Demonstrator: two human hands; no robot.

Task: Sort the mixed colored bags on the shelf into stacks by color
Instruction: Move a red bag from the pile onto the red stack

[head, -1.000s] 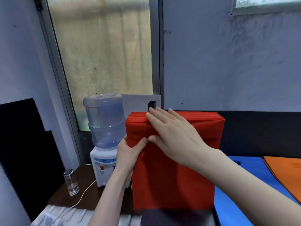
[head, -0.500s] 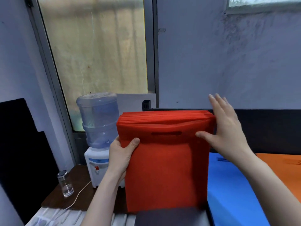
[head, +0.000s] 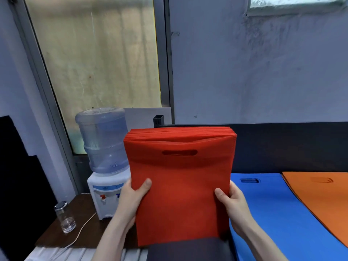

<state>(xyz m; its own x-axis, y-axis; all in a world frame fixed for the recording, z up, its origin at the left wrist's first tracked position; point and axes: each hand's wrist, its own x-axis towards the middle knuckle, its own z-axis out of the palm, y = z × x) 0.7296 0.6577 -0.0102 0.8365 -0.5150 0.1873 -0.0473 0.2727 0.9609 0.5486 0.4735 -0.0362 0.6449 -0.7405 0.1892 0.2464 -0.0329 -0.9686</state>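
Left hand [head: 131, 198] and right hand [head: 235, 202] grip one red stack [head: 178, 194] (upright), partly hiding one water dispenser [head: 102, 142]; one blue stack [head: 273, 223], one orange stack [head: 320, 194] beside.

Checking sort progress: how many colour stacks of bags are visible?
3: red stack held by left hand and right hand; blue stack flat to its right; orange stack far right. Others may be hidden.
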